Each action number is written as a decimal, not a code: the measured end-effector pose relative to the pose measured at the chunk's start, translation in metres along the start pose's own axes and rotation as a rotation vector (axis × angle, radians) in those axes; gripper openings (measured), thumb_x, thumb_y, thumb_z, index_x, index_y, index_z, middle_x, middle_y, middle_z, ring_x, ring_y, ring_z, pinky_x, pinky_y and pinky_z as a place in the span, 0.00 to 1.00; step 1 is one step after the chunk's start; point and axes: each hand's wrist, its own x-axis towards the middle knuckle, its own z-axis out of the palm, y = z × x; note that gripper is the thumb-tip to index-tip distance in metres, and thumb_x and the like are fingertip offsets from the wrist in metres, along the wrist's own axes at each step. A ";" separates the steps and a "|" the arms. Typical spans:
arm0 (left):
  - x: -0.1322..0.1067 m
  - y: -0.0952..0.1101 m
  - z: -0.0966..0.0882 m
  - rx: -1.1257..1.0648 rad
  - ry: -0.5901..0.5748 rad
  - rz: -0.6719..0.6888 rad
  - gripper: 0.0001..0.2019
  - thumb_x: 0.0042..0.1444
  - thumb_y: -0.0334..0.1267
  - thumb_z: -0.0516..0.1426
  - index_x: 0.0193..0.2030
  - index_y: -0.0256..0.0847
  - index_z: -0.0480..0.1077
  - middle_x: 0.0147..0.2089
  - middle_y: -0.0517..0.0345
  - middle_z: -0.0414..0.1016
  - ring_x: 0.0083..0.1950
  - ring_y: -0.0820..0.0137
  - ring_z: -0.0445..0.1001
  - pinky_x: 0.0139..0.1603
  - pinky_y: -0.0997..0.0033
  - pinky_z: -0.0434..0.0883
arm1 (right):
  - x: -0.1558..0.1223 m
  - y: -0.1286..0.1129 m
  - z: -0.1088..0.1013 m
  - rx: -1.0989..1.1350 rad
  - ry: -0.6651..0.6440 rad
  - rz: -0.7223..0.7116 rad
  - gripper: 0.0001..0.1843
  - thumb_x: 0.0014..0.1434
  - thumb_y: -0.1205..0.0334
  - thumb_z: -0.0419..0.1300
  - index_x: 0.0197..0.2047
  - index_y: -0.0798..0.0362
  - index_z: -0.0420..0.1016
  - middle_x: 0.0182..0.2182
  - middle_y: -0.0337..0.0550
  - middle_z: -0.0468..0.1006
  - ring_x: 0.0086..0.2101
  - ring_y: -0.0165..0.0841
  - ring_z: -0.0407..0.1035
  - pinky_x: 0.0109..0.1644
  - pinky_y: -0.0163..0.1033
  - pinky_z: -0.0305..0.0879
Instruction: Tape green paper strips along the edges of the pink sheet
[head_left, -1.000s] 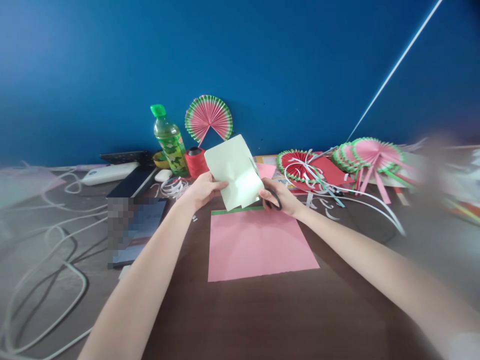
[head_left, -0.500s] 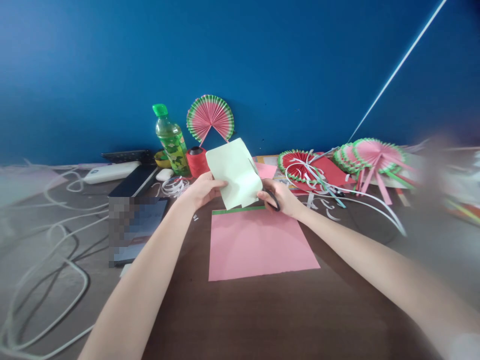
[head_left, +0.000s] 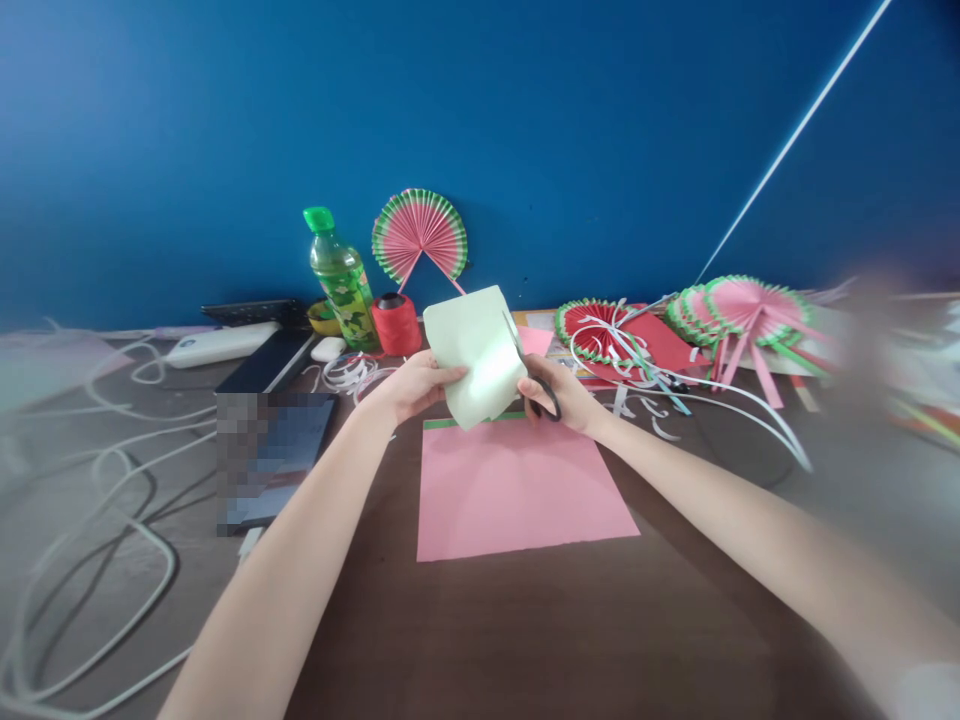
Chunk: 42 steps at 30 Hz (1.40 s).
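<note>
**Holding pale green paper (head_left: pixel 471 350) up, scissors (head_left: pixel 555 402) at its right edge**

Pinching the paper's left side with left hand (head_left: pixel 412 388), thumb on the facing side, other fingers partly hidden. Gripping the scissors by the dark handle with right hand (head_left: pixel 566 392), fingers curled close around it; blades too hidden to read as apart or together. Holding the paper tilted and slightly bowed, in view across the far edge of a pink sheet (head_left: pixel 525 490); cannot tell contact between the two.

On the brown desk (head_left: pixel 487 640), flat and nearer than the paper: the pink sheet, with a green strip along its far edge. Far left: a green-capped bottle (head_left: pixel 343 292) beside a red spool (head_left: pixel 397 328). Behind the spool, against the blue wall (head_left: pixel 570 130): a pink-and-green pleated fan (head_left: pixel 420 228). Near left: looped white cable (head_left: pixel 175 568). Far right: a red pleated fan (head_left: pixel 576 322), then overlapping pink fans (head_left: pixel 750 305).
</note>
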 end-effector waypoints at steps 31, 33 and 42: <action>-0.001 -0.004 0.008 0.070 -0.164 -0.109 0.13 0.43 0.29 0.64 0.39 0.32 0.75 0.35 0.44 0.79 0.39 0.57 0.78 0.41 0.61 0.74 | 0.000 0.000 0.000 0.015 0.049 0.036 0.25 0.50 0.36 0.56 0.31 0.49 0.55 0.15 0.28 0.61 0.14 0.29 0.64 0.17 0.33 0.53; -0.001 -0.003 0.007 0.072 -0.162 -0.093 0.12 0.44 0.29 0.63 0.39 0.33 0.75 0.37 0.44 0.79 0.40 0.58 0.78 0.42 0.61 0.74 | 0.000 0.002 -0.001 0.013 0.060 0.042 0.25 0.50 0.37 0.57 0.30 0.49 0.55 0.16 0.28 0.61 0.14 0.29 0.65 0.16 0.33 0.53; -0.002 0.000 0.008 0.033 -0.131 -0.068 0.13 0.41 0.27 0.65 0.37 0.32 0.75 0.36 0.47 0.79 0.36 0.64 0.77 0.44 0.63 0.73 | 0.001 0.003 -0.001 -0.009 0.093 0.021 0.22 0.52 0.42 0.59 0.30 0.50 0.56 0.19 0.29 0.61 0.14 0.28 0.66 0.16 0.33 0.54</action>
